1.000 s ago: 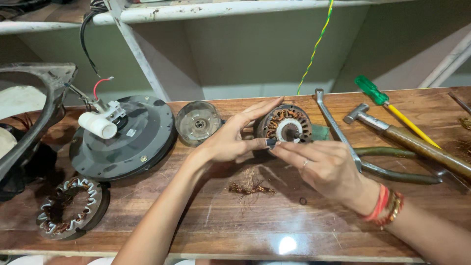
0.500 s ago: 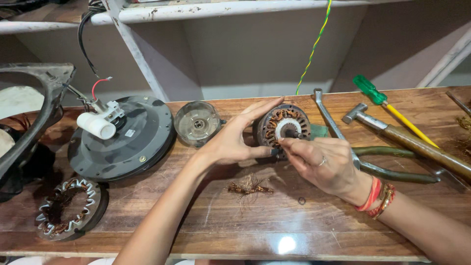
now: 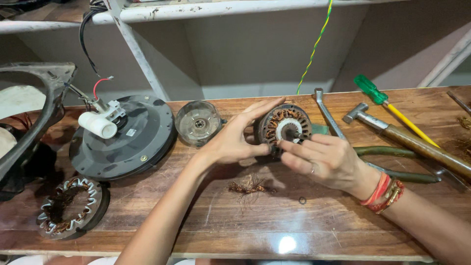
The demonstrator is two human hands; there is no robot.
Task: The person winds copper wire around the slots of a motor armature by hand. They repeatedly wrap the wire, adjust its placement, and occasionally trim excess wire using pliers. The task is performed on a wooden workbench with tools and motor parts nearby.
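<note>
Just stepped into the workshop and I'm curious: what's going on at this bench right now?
A person is working on a small motor stator with copper windings, stood on edge on the wooden bench. The left hand steadies its side while the right hand has fingertips at its centre shaft. A tuft of loose copper wire lies in front. A dark round housing, a hammer and a green-handled screwdriver lie nearby.

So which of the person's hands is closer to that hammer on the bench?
The right. The right hand is at the motor stator, just left of the hammer; the left hand cups the stator's far side.
</note>
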